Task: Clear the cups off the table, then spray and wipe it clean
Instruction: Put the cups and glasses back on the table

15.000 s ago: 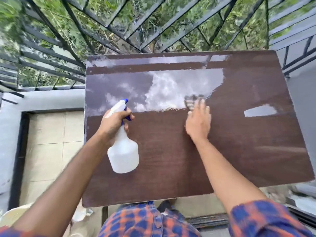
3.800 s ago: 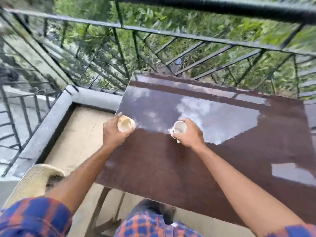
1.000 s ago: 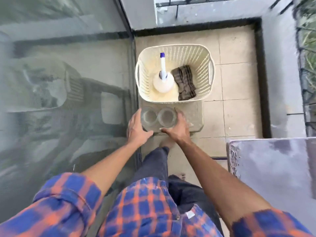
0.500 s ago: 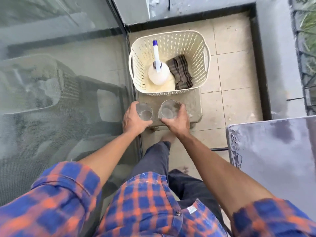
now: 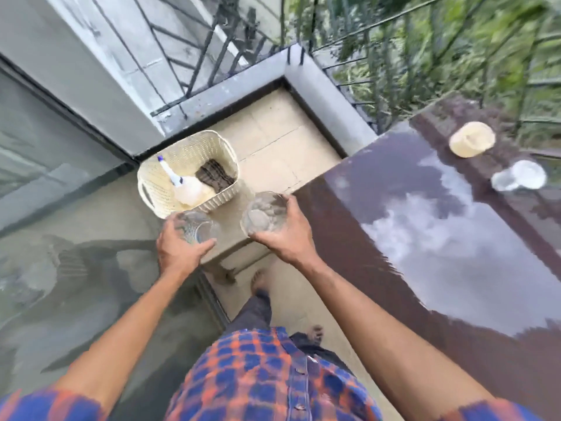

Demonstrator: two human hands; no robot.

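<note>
Surface on your right, dark, glossy and mirroring clouds, and it's carrying two cups at its far end: a cream cup and, just nearer you, a white cup. They sit near each other, apart, not touching.

Basket down on the tiled floor ahead, cream and perforated, tucked by the glass door. Inside it, a spray bottle lies tilted with its blue-tipped nozzle up toward the left, and a dark striped cloth sits just beside it on the right.

A low stool stands just in front of the basket, under your hands.

Your left hand is wrapped around a clear glass, fingers curled on its side. Your right hand is clamped on a second glass, mouth facing up at you. Both glasses are held over the stool, side by side, close together but apart. The picture is blurred at its edges.
</note>
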